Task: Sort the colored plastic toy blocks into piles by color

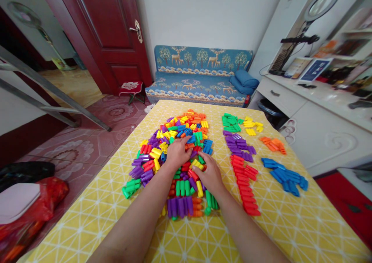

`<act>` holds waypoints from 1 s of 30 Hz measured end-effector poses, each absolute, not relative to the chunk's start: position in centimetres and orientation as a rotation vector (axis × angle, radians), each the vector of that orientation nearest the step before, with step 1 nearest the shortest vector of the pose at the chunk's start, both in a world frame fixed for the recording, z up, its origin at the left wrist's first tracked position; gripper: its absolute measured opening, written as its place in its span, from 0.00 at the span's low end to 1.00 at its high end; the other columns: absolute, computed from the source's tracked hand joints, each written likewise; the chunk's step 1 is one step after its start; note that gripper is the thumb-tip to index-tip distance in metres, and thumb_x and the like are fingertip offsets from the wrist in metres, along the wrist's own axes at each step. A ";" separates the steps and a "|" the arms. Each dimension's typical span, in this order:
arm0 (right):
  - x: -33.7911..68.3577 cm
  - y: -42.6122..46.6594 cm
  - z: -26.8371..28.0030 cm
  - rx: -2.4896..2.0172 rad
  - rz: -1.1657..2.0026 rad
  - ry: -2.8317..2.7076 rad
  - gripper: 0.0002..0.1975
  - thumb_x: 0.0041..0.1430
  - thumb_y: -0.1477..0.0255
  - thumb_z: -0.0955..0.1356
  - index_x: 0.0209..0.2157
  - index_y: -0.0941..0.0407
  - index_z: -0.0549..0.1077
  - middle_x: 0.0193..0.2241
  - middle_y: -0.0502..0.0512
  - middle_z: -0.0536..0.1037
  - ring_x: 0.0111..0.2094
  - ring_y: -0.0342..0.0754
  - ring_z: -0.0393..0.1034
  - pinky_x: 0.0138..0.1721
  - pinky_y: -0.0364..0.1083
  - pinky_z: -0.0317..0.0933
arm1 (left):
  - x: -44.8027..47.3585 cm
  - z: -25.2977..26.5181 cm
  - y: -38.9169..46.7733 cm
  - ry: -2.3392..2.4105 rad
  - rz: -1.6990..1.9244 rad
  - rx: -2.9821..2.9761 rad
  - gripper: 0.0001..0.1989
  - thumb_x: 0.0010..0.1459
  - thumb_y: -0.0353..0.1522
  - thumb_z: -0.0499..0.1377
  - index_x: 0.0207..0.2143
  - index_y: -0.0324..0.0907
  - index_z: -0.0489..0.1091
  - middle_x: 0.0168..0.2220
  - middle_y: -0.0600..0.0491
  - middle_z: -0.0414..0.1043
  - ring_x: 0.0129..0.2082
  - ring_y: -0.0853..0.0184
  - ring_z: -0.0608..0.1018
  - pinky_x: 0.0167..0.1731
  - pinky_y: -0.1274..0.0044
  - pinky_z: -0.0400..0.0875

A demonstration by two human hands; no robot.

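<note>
We see both hands over the mixed pile (pixel 157 153) of colourful plastic pieces, which spreads across the middle of the table (pixel 319 232). The left hand (pixel 176 154) reaches in with its fingers stretched forward beside a blue piece (pixel 191 139); we cannot tell whether they pinch anything. The right hand (pixel 211 173) is lower in the pile, thumb and forefinger standing apart around yellow pieces (pixel 197 164), and we see nothing clearly gripped there. To the right of the pile lie separate groups, each of one colour: green group (pixel 231 122) and yellow group (pixel 252 125) at the far side, purple group (pixel 240 146) and orange group (pixel 273 145) nearer, then red group (pixel 244 185) and blue group (pixel 286 176). We judge the step in hand to be picking through the mixed pile, with much of it left beside the groups. As we read it, the next move calls for settling the fingers on a chosen piece and freeing it from its crowded neighbours; a loose pinch could drag other colours along.
</note>
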State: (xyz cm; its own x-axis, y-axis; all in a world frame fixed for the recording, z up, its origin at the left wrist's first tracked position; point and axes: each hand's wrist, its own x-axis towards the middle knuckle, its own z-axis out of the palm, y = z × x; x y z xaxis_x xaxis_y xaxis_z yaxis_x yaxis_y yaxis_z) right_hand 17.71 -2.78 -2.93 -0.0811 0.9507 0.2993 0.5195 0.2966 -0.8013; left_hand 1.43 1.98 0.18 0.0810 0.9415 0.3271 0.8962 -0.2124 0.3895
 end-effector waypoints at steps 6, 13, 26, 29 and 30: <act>17.7 -2.6 -3.4 -1.344 0.661 -1.682 0.27 0.49 0.68 0.70 0.53 0.54 0.70 0.53 0.60 0.73 0.55 0.57 0.67 0.57 0.59 0.59 | 1.2 0.3 1.9 1.730 0.910 2.194 0.25 0.55 0.40 0.62 0.55 0.46 0.69 0.47 0.48 0.78 0.44 0.57 0.79 0.44 0.70 0.73; 17.9 -2.4 -3.9 -1.317 0.683 -1.666 0.28 0.50 0.68 0.69 0.55 0.55 0.69 0.54 0.61 0.73 0.55 0.57 0.66 0.57 0.60 0.58 | 1.5 0.6 1.6 1.516 0.955 2.194 0.23 0.56 0.40 0.60 0.53 0.45 0.71 0.39 0.50 0.81 0.40 0.60 0.81 0.43 0.72 0.74; 18.1 -2.1 -4.8 -1.269 0.854 -1.500 0.34 0.51 0.65 0.70 0.59 0.53 0.62 0.52 0.61 0.75 0.53 0.57 0.70 0.52 0.59 0.64 | 1.1 -0.2 2.0 1.179 0.970 2.207 0.17 0.62 0.39 0.56 0.52 0.49 0.73 0.47 0.52 0.79 0.46 0.61 0.80 0.47 0.72 0.73; 18.1 -2.1 -4.4 -1.295 0.861 -1.483 0.29 0.52 0.63 0.69 0.56 0.54 0.65 0.50 0.61 0.76 0.51 0.56 0.71 0.51 0.57 0.65 | 1.1 -0.2 2.0 1.124 0.992 2.206 0.15 0.62 0.37 0.57 0.50 0.48 0.75 0.46 0.53 0.79 0.45 0.62 0.80 0.46 0.73 0.73; 18.1 -2.1 -4.2 -1.285 0.873 -1.483 0.27 0.54 0.63 0.69 0.54 0.54 0.65 0.49 0.60 0.76 0.50 0.55 0.71 0.50 0.56 0.65 | 1.2 -0.2 2.0 1.114 1.008 2.199 0.15 0.61 0.37 0.58 0.49 0.48 0.75 0.45 0.53 0.80 0.44 0.62 0.80 0.46 0.73 0.73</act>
